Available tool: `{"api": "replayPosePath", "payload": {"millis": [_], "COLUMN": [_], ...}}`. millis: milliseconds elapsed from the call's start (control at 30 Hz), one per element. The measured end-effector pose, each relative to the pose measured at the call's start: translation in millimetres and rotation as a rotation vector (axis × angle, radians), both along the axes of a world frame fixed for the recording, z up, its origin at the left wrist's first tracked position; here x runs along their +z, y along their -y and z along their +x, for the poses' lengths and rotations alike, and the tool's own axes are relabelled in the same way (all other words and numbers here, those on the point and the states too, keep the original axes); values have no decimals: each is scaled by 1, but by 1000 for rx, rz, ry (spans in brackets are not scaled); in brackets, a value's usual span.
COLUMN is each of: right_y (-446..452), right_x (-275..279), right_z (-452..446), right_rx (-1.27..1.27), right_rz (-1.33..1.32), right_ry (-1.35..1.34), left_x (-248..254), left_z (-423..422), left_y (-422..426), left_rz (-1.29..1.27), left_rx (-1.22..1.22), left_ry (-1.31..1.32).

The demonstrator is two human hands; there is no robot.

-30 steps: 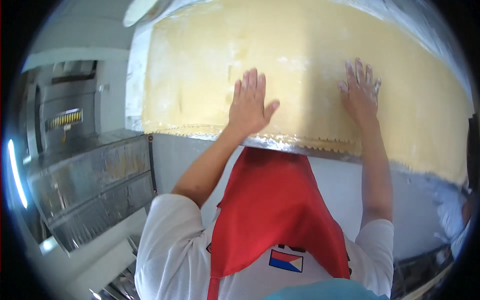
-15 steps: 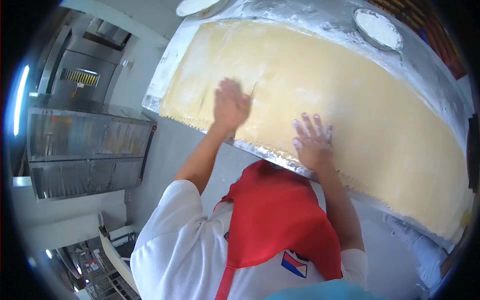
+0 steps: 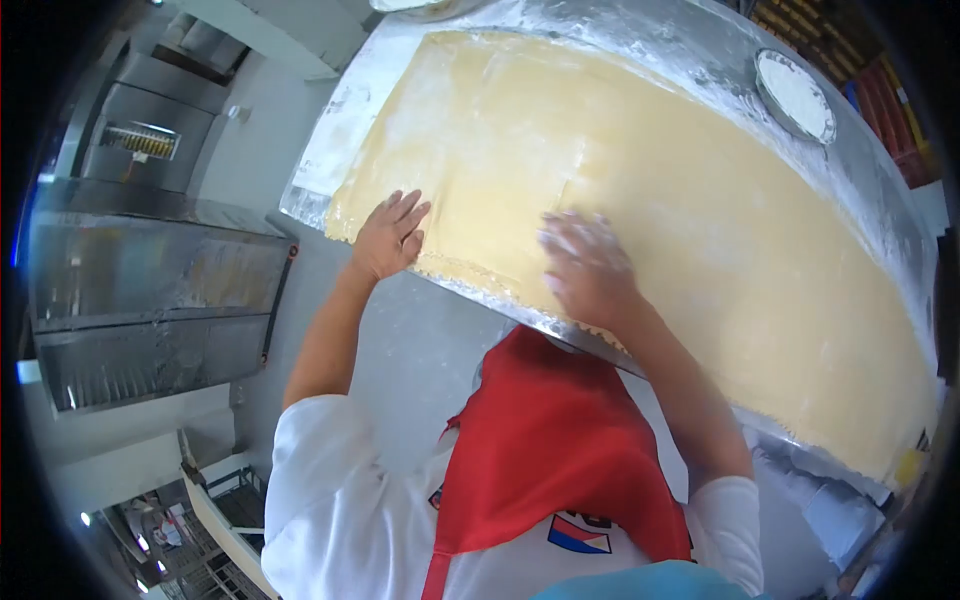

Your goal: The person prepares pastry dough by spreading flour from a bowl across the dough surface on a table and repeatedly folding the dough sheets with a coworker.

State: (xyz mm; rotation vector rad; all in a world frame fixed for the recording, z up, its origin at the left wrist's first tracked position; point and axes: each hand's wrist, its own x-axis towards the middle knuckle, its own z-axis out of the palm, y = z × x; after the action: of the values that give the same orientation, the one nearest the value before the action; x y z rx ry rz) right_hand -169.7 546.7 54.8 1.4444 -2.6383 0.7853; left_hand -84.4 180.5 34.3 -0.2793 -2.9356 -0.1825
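A wide, pale yellow sheet of dough (image 3: 700, 240) lies over the floured metal table (image 3: 345, 130), its ragged near edge running along the table's front. My left hand (image 3: 390, 240) rests on the near left part of the dough, fingers apart and holding nothing. Farther right, my right hand (image 3: 590, 265) is over the dough near its front edge, with flour on the fingers. Those fingers are stretched out and a little blurred by motion; nothing is in them. A small crease in the sheet shows just beyond the right fingertips.
A bowl of white flour (image 3: 795, 95) stands at the table's far right, and part of another bowl (image 3: 425, 8) shows at the far left. Red crates (image 3: 890, 120) are beyond the table. A steel cabinet (image 3: 150, 290) stands to the left. A person's white-clothed leg (image 3: 835, 515) shows at lower right.
My left hand has moved left and down to the dough's near left edge. My right hand has shifted left across the dough. The view has turned slightly.
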Motion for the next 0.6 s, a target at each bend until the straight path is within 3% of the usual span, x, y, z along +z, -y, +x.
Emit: {"api": "replayPosePath", "payload": {"millis": [200, 333, 433, 600], "right_y": [180, 196, 219, 221], "right_x": [-13, -42, -26, -26], "right_z": [-20, -19, -5, -5], "right_rx": [135, 186, 200, 198], "right_rz": [13, 380, 600, 488], "right_ry": [22, 68, 100, 101], "left_x": [-8, -13, -1, -13], "left_z": [6, 16, 23, -20], "left_y": [19, 33, 38, 76], "left_rz": [-13, 12, 118, 420], "left_rx": [28, 51, 95, 142], "left_ry": [-11, -15, 31, 226]}}
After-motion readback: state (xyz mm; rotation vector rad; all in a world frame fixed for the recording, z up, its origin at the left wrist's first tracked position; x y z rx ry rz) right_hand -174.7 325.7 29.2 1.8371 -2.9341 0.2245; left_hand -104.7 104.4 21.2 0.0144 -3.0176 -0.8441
